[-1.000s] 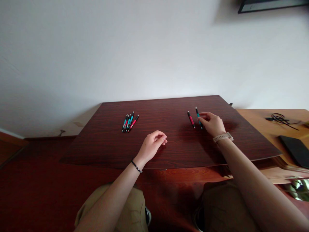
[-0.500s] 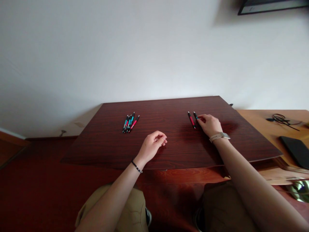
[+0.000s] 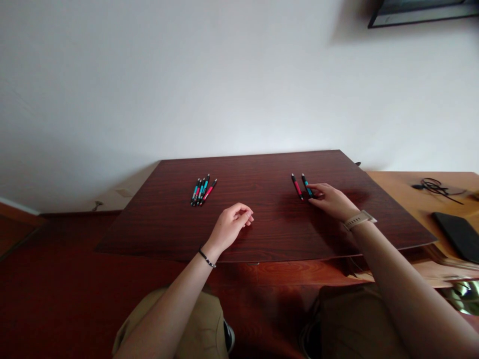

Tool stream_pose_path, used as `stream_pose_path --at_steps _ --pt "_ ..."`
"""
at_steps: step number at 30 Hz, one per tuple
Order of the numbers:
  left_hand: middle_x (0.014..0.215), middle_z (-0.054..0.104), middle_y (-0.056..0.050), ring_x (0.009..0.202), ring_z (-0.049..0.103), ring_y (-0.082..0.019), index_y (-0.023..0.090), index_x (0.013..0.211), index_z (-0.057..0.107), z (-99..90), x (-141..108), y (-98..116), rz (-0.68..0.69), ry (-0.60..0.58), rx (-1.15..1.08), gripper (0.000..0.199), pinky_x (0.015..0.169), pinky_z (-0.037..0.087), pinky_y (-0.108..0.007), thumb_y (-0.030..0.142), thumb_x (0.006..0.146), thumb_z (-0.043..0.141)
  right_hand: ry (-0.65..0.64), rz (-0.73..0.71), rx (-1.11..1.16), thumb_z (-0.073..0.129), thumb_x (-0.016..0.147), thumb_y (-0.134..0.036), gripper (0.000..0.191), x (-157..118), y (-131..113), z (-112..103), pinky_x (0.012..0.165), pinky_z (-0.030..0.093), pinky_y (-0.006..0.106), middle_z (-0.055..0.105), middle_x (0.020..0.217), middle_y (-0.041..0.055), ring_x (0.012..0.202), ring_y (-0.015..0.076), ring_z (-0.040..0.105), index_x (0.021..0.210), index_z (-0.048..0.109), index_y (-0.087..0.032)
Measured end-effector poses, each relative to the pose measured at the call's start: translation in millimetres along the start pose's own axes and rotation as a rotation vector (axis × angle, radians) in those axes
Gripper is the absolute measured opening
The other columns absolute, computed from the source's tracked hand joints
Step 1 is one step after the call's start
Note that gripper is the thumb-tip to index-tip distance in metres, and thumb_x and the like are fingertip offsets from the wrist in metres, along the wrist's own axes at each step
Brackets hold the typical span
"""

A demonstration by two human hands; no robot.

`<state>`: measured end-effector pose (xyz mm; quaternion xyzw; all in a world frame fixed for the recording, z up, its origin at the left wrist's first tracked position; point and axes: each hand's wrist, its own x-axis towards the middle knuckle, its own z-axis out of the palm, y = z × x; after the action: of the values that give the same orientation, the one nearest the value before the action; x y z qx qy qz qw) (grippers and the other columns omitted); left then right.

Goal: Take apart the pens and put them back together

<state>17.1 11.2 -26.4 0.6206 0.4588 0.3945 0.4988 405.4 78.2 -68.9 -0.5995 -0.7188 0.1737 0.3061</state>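
Observation:
On the dark wooden table, a pink-red pen (image 3: 297,186) and a teal pen (image 3: 307,185) lie side by side, both with black ends. My right hand (image 3: 331,200), wearing a pale watch, is at the right side of the teal pen. Its thumb and index finger are apart at the pen's lower half, perhaps still touching it. My left hand (image 3: 232,224) hovers low over the table's near middle, fingers curled in to the thumb with nothing visible in them. To its upper left lies a bunch of several teal and pink-red pens (image 3: 202,190), close together.
The brown table (image 3: 254,172) backs onto a white wall. Beyond its right edge, a lighter wooden surface (image 3: 396,187) carries a coiled black cable (image 3: 436,185) and a flat black object (image 3: 458,234). A dark-framed screen (image 3: 422,20) is at upper right.
My right hand has drawn back to the right and slightly nearer me, uncovering more of the teal pen, which now lies slightly further right. My left hand has shifted a little left.

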Motion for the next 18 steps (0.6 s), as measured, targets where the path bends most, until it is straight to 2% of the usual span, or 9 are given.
stream_pose_path --at_steps 4,9,18 --pt "0.089 0.077 -0.007 0.079 0.071 -0.019 0.019 0.098 0.072 -7.2 0.4 -4.3 -0.003 0.016 0.004 0.022 0.073 0.053 -0.03 0.041 0.098 0.069 -0.012 -0.009 0.019 0.076 0.087 -0.033 0.039 -2.0 0.7 -0.1 0.098 0.063 0.047 0.077 0.13 0.0103 0.095 0.0269 0.078 0.124 0.08 -0.025" --pt "0.089 0.077 -0.007 0.078 0.071 -0.019 0.019 0.097 0.073 -9.8 2.3 -6.4 -0.003 0.025 -0.006 0.023 0.072 0.053 -0.03 0.042 0.097 0.07 0.007 0.016 0.067 0.081 0.085 -0.036 0.043 -0.1 -2.3 3.0 0.095 0.064 0.048 0.079 0.122 0.0102 0.094 0.0273 0.079 0.126 0.079 -0.024" --pt "0.09 0.078 -0.007 0.079 0.072 -0.019 0.019 0.099 0.073 -10.7 1.9 -7.9 0.003 0.027 0.016 0.023 0.073 0.054 -0.031 0.042 0.099 0.069 -0.005 -0.005 0.145 0.08 0.087 -0.039 0.045 3.6 -3.0 6.3 0.098 0.064 0.046 0.079 0.122 0.0096 0.097 0.026 0.078 0.129 0.078 -0.024"
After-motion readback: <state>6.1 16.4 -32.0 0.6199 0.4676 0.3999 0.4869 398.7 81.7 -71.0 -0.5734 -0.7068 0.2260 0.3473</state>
